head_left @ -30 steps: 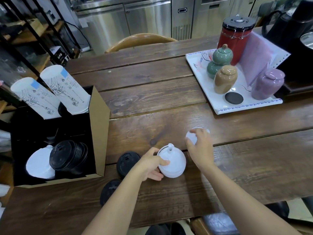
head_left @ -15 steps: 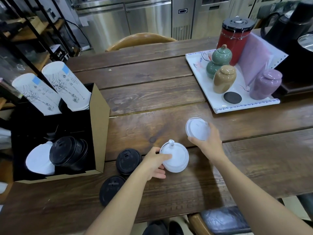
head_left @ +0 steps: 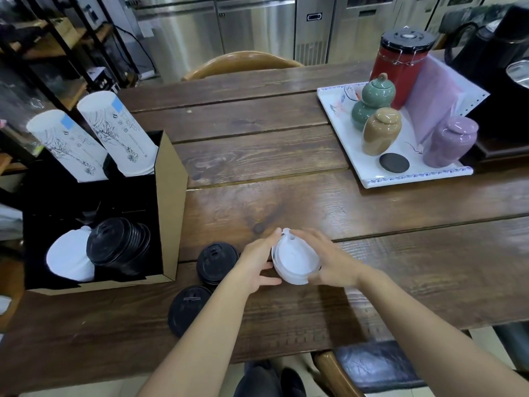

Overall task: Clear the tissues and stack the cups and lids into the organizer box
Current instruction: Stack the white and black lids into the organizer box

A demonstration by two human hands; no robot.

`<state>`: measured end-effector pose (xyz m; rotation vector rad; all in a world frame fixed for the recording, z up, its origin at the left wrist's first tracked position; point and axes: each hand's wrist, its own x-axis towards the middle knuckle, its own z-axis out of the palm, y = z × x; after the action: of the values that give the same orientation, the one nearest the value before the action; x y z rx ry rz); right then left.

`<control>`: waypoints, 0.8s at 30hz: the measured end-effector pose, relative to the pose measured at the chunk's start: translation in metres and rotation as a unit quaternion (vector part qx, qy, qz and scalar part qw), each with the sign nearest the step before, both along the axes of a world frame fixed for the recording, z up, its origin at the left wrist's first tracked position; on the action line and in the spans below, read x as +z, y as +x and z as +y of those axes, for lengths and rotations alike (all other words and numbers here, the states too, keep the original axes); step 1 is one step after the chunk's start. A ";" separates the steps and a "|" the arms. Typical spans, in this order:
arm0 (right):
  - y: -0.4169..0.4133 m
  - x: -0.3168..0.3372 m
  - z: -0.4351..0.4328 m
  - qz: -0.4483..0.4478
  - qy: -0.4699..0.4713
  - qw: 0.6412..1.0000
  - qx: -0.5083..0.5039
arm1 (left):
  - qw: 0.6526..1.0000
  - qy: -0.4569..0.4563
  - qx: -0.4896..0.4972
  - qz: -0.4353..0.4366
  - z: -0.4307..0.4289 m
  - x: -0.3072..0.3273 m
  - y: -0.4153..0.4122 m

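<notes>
Both hands meet at the table's near middle on a small stack of white lids (head_left: 294, 260). My left hand (head_left: 257, 260) grips its left side and my right hand (head_left: 329, 263) presses on its right side. Two black lids lie on the wood just left of my left hand, one (head_left: 216, 262) nearer the box and one (head_left: 190, 309) closer to me. The brown organizer box (head_left: 171, 202) stands at the left; it holds a stack of black lids (head_left: 118, 246), white lids (head_left: 68, 257) and two stacks of printed white cups (head_left: 114, 133).
A white tray (head_left: 340, 121) at the back right carries several ceramic jars, a red canister (head_left: 400, 64) and a black coaster. A black kettle base stands at the far right edge. A wooden chair back (head_left: 243, 63) shows behind the table.
My right hand carried the single white lid leftward and set it onto the white lid held by my left hand. Both hands now close around the joined stack.
</notes>
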<state>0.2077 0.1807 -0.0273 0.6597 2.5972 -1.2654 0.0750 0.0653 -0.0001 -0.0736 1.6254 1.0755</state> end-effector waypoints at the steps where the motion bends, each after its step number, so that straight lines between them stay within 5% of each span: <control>1: -0.002 0.002 0.002 -0.015 -0.007 1.000 0.007 | 1.000 0.006 -0.003 0.000 -0.001 0.000 0.001; 7: -0.009 0.005 0.003 -0.062 -0.039 0.997 0.024 | 1.000 0.023 -0.011 0.013 -0.005 -0.005 0.004; 12: -0.008 0.002 0.001 -0.003 -0.067 0.996 -0.055 | 1.000 0.010 0.000 0.028 -0.004 -0.008 0.012; 24: -0.002 -0.005 -0.012 0.016 0.092 0.991 -0.097 | 0.999 0.015 0.016 0.035 -0.002 -0.010 0.016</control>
<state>0.2059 0.1690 -0.0321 0.9526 2.7556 -1.1009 0.0909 0.0633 -0.0097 -0.0423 1.6762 1.1367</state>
